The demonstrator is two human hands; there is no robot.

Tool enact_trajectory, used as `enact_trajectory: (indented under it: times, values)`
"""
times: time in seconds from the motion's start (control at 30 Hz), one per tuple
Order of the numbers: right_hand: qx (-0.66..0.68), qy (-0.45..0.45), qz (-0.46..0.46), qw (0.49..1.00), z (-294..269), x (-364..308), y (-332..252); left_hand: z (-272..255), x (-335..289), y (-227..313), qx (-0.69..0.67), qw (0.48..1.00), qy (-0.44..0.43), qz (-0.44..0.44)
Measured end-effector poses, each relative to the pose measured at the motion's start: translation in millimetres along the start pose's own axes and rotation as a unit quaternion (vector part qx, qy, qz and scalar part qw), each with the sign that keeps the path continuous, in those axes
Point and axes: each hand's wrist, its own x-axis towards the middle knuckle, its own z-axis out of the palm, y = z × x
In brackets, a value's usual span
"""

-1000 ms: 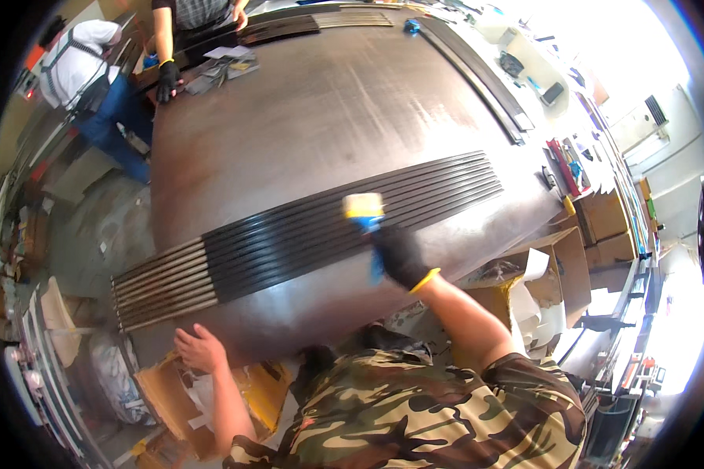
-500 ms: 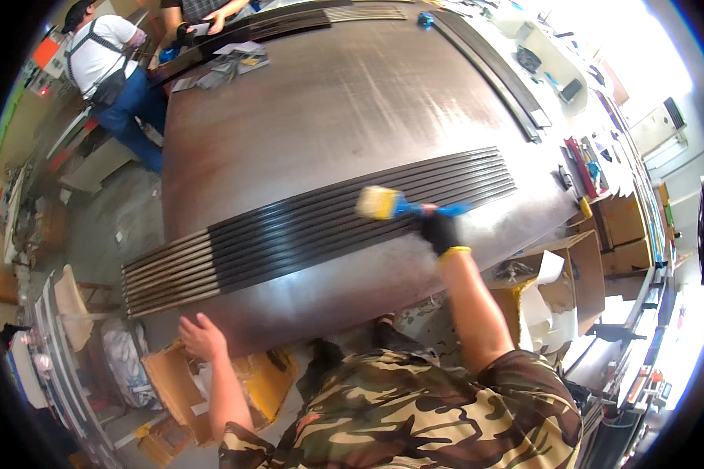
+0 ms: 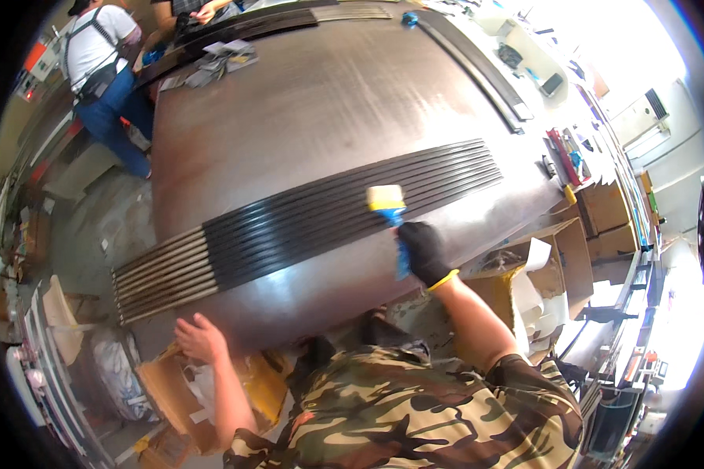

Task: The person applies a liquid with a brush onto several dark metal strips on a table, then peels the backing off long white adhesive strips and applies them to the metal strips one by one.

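Observation:
A row of long slim metal bars (image 3: 289, 227) lies side by side across the near part of a big metal-topped table (image 3: 305, 102). Most of their length looks dark and glossy; the left ends are bare and pale. My right hand (image 3: 425, 252), in a black glove with a yellow cuff, grips a paintbrush (image 3: 389, 205) with a blue handle and pale bristles. The bristles point away from me, over the dark part of the bars. My bare left hand (image 3: 201, 338) is at the table's near left edge with fingers apart, holding nothing.
Open cardboard boxes stand below the near edge, one left (image 3: 180, 391) and one right (image 3: 567, 262). Grey flat pieces (image 3: 215, 62) are piled at the far left. Dark long bars (image 3: 477, 70) lie at the far right. A person in white (image 3: 105, 59) stands beyond the left edge; another's hands show behind.
The brush has swung from pointing left to pointing away from me, and my right hand has come slightly nearer and left. My left hand stays almost where it was.

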Motion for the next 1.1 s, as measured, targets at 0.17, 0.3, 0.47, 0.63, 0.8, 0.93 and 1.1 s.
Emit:
enact_trajectory:
  times: [0.17, 0.3, 0.47, 0.63, 0.8, 0.93, 1.1]
  values:
    - [0.078, -0.136, -0.087, 0.984, 69.5, 47.4, -212.7, 1.8, -5.4, -0.3, -0.059, 0.998, 0.004, 0.026]
    - [0.276, -0.172, 0.016, 0.946, 91.6, 66.9, -281.4, 10.1, -4.0, -1.5, -0.056, 0.998, -0.007, 0.015]
    - [0.519, -0.017, 0.341, 0.784, 93.0, 47.3, -119.6, 6.6, 0.1, -8.8, -0.03, 0.999, 0.011, 0.025]
    - [0.561, 0.208, 0.545, 0.587, -3.7, -60.6, 215.9, -4.8, -3.8, 2.5, 0.062, 0.998, -0.017, -0.006]
    - [0.197, 0.334, 0.402, 0.83, -116.3, -73.1, 302.1, 7.8, 5.0, -4.1, 0.083, 0.996, -0.038, -0.009]
    - [-0.117, 0.138, 0.112, 0.977, -116.3, -73.2, 229.6, 16.4, 4.9, -1.6, 0.08, 0.996, -0.026, -0.007]
    - [-0.069, -0.098, 0.056, 0.991, -40.6, -47.9, 23.3, -26.3, -6.4, 23.9, 0.063, 0.994, -0.089, -0.014]
